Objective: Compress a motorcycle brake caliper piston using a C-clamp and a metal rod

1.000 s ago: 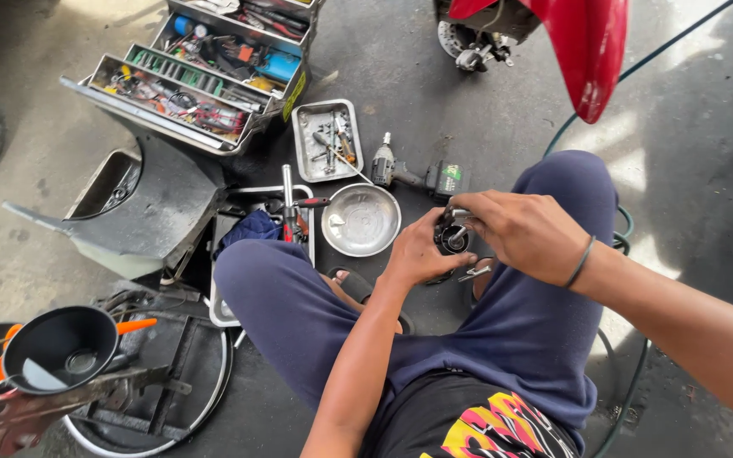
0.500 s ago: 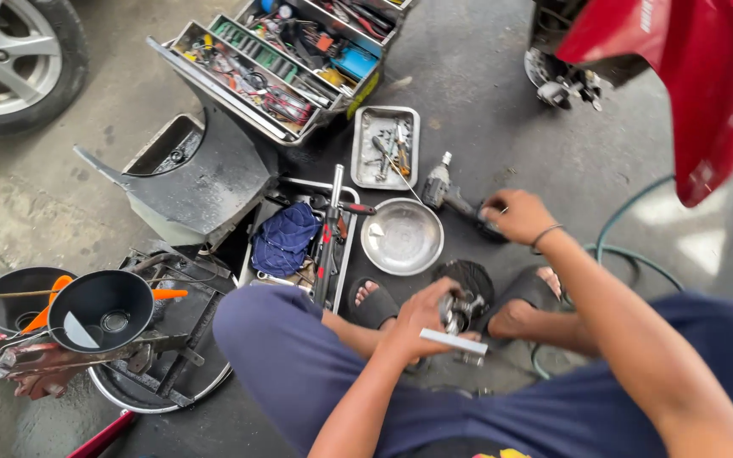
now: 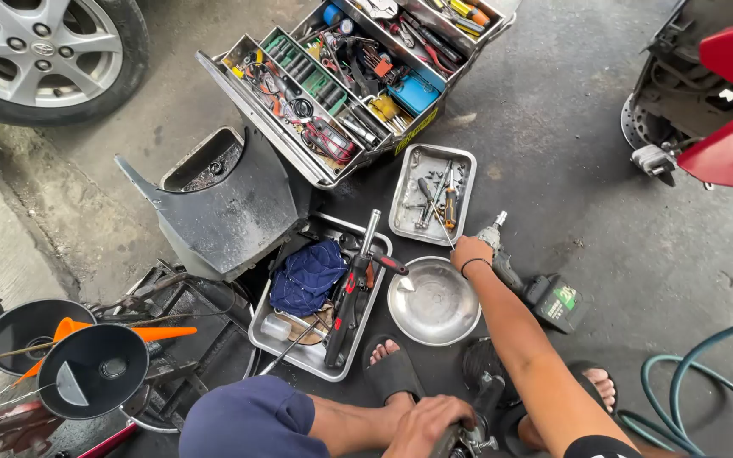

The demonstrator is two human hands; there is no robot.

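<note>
Nearest the camera, the left hand (image 3: 426,424) is clenched around a small metal part (image 3: 468,439) at the bottom edge of the view, fingers wrapped over its top; most of the part is hidden below the frame, so its kind cannot be told. Just beyond those fingers lie a dark round piece (image 3: 481,360) on the floor and a sandalled foot (image 3: 390,360). The right hand (image 3: 471,252) reaches forward, its fingers closed over the grip of a cordless drill (image 3: 523,280) that lies on the concrete, nose pointing away and battery end toward the person. Whether the drill is off the floor cannot be told. Immediately left of these fingers sits a round steel bowl (image 3: 434,301), and just beyond them a small steel tray (image 3: 430,197) of screws and drivers. Further left, a larger tray (image 3: 320,297) holds a blue rag (image 3: 305,276) and a long ratchet (image 3: 351,293). Beyond that stand a black panel (image 3: 231,208) and an open toolbox (image 3: 358,72); a hose (image 3: 697,382) curls right of the arm. Judgement: the grasp on the drill looks firm but taken high on the handle; it would be sounder settled fully before lifting, keeping the nose clear of the small tray. The left grip should hold the part steady and low, with fingers kept away from where a bit would meet it.
</note>
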